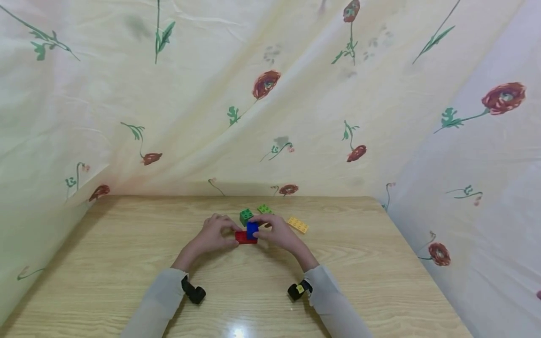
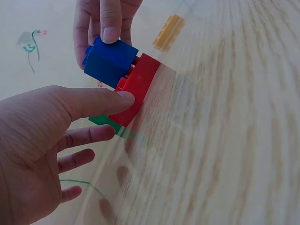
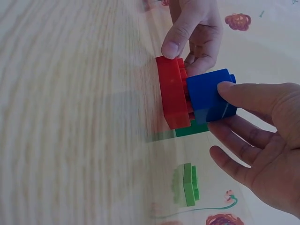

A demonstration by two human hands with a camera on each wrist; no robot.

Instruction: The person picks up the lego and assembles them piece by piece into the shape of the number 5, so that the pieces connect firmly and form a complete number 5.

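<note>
On the table a red toy building brick [image 1: 243, 239] lies with its studs up, and my left hand [image 1: 214, 233] holds it at its left end between thumb and fingers. A blue brick [image 1: 252, 228] is pinched by the thumb and fingers of my right hand [image 1: 280, 234]. In the right wrist view the blue brick [image 3: 206, 96] is slightly tilted over the studs of the red brick [image 3: 172, 91]. Its lower face meets those studs toward the right end; whether it is pressed fully down I cannot tell.
Just behind the red brick stands a dark green brick [image 1: 246, 216]. Farther back lies a flat light green brick [image 1: 264, 209], partly behind my right hand. A flat yellow brick [image 1: 298, 224] lies to the right. Flowered cloth [image 1: 203, 117] hangs behind the wooden table [image 1: 139, 225].
</note>
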